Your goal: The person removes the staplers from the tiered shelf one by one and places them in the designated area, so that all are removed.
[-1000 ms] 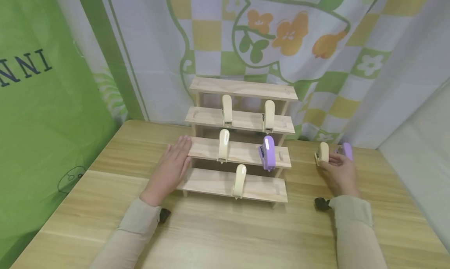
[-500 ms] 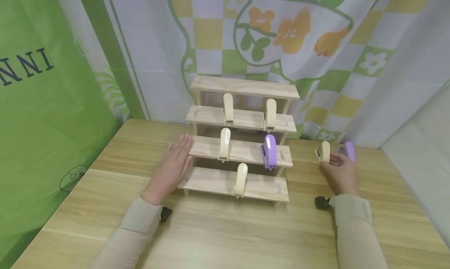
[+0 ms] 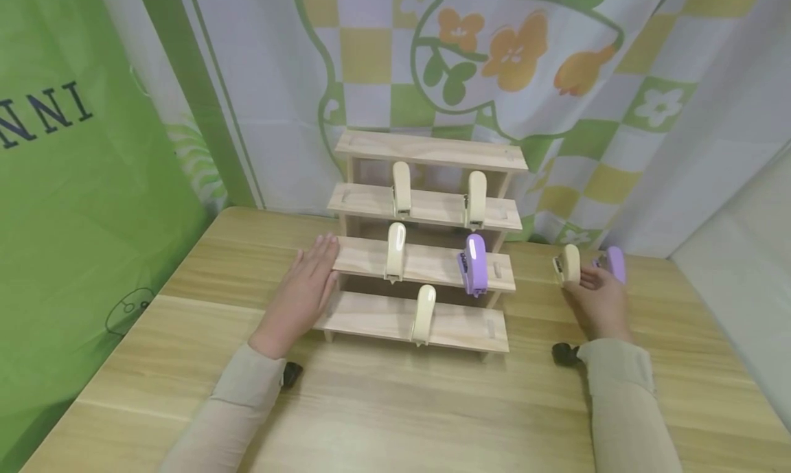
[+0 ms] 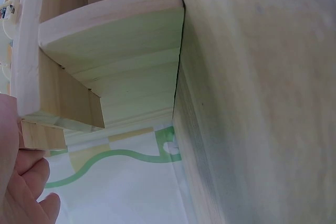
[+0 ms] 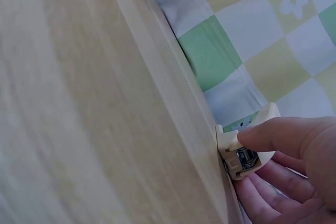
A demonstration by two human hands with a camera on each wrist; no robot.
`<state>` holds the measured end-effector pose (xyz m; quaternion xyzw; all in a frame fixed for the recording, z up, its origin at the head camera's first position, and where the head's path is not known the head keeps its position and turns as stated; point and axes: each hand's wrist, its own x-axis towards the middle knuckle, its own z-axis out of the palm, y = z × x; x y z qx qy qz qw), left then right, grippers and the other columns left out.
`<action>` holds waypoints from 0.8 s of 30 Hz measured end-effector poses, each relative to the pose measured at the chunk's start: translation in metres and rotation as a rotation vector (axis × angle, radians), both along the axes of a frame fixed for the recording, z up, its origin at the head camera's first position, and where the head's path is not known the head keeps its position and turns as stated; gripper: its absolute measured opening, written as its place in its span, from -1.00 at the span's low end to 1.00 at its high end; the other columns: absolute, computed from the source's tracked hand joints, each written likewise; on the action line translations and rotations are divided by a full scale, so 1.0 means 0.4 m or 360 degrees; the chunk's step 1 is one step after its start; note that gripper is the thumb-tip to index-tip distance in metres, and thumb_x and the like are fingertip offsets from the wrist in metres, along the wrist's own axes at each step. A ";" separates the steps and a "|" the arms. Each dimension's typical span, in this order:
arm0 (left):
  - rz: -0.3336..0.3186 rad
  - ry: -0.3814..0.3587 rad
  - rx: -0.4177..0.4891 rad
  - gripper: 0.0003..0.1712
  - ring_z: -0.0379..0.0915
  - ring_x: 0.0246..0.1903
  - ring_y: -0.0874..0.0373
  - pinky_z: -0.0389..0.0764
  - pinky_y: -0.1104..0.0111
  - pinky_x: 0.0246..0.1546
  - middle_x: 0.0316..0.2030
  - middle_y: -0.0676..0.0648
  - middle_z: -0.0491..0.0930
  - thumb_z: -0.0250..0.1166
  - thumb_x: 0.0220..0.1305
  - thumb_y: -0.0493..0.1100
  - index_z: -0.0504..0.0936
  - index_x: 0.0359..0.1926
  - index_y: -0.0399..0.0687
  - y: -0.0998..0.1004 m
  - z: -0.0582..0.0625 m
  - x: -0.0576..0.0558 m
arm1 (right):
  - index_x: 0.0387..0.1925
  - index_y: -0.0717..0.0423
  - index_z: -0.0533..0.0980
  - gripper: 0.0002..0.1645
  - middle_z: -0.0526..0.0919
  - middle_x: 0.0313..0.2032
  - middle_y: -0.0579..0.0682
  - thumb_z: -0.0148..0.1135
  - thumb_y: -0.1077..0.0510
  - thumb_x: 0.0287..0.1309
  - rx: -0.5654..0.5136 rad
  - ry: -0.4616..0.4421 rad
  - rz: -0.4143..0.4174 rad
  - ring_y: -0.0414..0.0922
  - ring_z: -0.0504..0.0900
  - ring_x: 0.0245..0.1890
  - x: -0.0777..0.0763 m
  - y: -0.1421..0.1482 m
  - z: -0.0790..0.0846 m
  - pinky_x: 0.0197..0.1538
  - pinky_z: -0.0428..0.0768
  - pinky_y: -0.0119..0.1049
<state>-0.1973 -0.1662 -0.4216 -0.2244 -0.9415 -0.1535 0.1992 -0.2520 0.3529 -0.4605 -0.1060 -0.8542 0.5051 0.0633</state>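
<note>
Left hand (image 3: 301, 298) lies flat, fingers straight, against left end of stepped wooden rack (image 3: 371, 258) on table (image 3: 395, 404), grasping nothing. Right hand (image 3: 596, 301), well right of rack, pinches cream stapler (image 3: 569, 263) standing on table; thumb on its side in right wrist view. Purple stapler (image 3: 614, 263) just beside hand, fingers touching it. Rack carries four cream staplers and another purple one (image 3: 474, 265) on second step

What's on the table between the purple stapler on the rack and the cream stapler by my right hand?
Only bare table, in the head view: nothing lies between the purple stapler on the wooden rack and the cream stapler that your right hand is gripping.
</note>
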 end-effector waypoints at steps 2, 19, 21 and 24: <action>-0.0002 0.0003 0.0003 -0.35 -0.04 0.53 -0.15 0.06 -0.15 0.51 0.53 -0.28 0.06 -0.01 0.60 -0.10 0.12 0.53 -0.34 0.001 0.001 0.000 | 0.41 0.40 0.28 -0.29 0.47 0.27 0.37 0.26 0.22 0.32 -0.0034 -0.0012 -0.0016 -0.22 0.54 0.02 0.001 -0.003 0.005 -0.07 0.61 -0.63; -0.0012 0.0008 0.0016 -0.36 0.00 0.52 -0.18 0.07 -0.18 0.49 0.53 -0.29 0.08 0.00 0.58 -0.13 0.13 0.52 -0.35 0.000 -0.001 0.000 | 0.22 0.25 0.55 -0.54 0.63 0.01 0.00 0.21 0.13 0.36 0.0213 0.0328 -0.0301 -0.50 0.48 -0.17 0.029 -0.108 0.145 0.24 0.59 -0.34; -0.0009 -0.0004 0.0010 -0.36 -0.02 0.53 -0.17 0.06 -0.17 0.50 0.53 -0.28 0.07 -0.02 0.59 -0.13 0.12 0.53 -0.35 0.000 0.000 0.000 | 0.18 0.26 0.57 -0.57 0.61 -0.07 -0.13 0.23 0.17 0.34 0.0141 0.0407 -0.0318 -0.47 0.52 -0.16 0.036 -0.134 0.163 0.22 0.60 -0.37; -0.0008 -0.0006 0.0006 -0.36 -0.02 0.53 -0.17 0.07 -0.17 0.50 0.53 -0.28 0.07 -0.01 0.59 -0.13 0.12 0.53 -0.35 0.000 -0.001 -0.001 | 0.12 0.29 0.59 -0.61 0.58 -0.15 -0.24 0.22 0.21 0.32 0.0067 0.0530 -0.0314 -0.44 0.56 -0.15 0.046 -0.172 0.185 0.15 0.62 -0.47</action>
